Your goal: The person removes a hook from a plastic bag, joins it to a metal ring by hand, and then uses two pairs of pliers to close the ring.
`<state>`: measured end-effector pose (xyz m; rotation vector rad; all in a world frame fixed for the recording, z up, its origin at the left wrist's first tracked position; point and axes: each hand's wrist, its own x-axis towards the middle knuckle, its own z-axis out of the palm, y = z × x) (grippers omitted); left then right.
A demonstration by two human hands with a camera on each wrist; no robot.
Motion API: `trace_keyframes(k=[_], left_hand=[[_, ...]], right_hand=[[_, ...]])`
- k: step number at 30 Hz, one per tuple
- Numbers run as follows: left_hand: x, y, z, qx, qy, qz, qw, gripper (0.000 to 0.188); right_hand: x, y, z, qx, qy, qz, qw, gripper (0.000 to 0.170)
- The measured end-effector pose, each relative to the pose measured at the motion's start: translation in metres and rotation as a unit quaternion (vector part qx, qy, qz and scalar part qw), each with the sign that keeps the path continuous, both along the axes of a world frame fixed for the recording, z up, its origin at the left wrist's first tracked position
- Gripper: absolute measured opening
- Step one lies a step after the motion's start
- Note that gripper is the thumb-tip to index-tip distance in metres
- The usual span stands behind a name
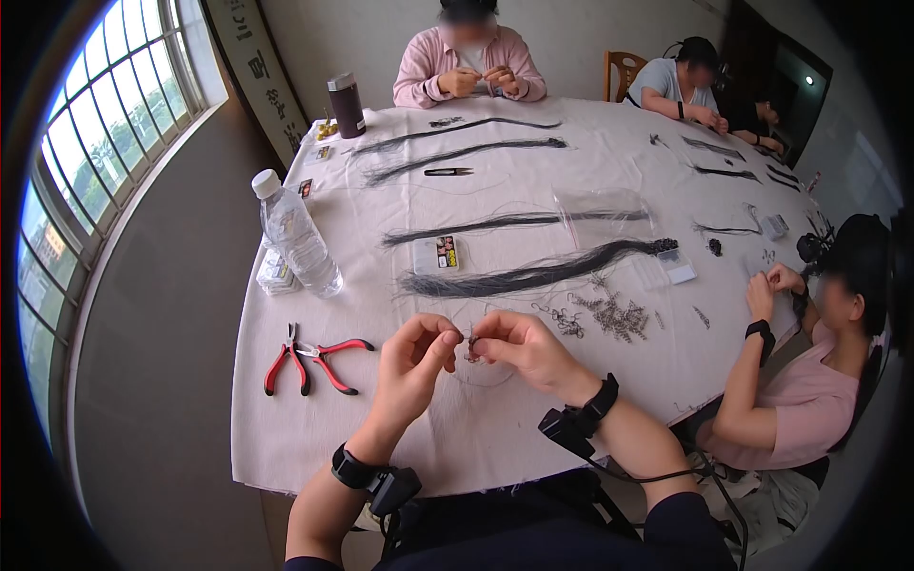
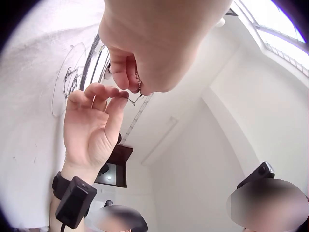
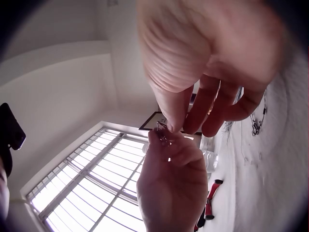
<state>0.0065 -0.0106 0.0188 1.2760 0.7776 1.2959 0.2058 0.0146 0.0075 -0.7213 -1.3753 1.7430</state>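
Observation:
Both hands are raised above the near part of the table, fingertips almost meeting. My left hand [image 1: 411, 366] pinches small dark metal pieces between thumb and index finger; in the left wrist view a small metal chain [image 2: 139, 83] lies against its fingers. Thumb and index finger of my right hand [image 1: 528, 350] pinch the other end of the small wire pieces [image 1: 472, 350]. A little metal hook [image 2: 133, 101] shows between the two hands in the left wrist view. The right wrist view has the metal bits [image 3: 162, 137] at the left fingertips. Their exact shape is too small to tell.
Red-handled pliers [image 1: 335, 369] lie left of the hands, with a water bottle [image 1: 300, 233] behind them. Metal coils [image 1: 614, 316] are scattered to the right. Beyond are a bundle of black strands [image 1: 533, 275] and a small plastic box [image 1: 436, 255]. Several people sit around the table.

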Motion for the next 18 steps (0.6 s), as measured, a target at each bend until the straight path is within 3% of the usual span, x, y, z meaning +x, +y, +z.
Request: trace_keyframes(k=[6, 8, 18], left_hand=[[-0.001, 0.002, -0.002, -0.015, -0.015, -0.010, 1.000, 0.013], [-0.001, 0.002, -0.002, -0.012, -0.019, -0.022, 1.000, 0.012], [0.001, 0.000, 0.002, -0.008, 0.019, -0.023, 1.000, 0.019]], right_hand=[[0.006, 0.003, -0.001, -0.033, 0.039, -0.042, 0.998, 0.015], [0.007, 0.002, 0.002, -0.021, 0.041, -0.084, 0.995, 0.015], [0.008, 0.001, 0.010, 0.057, 0.040, -0.110, 0.992, 0.018]])
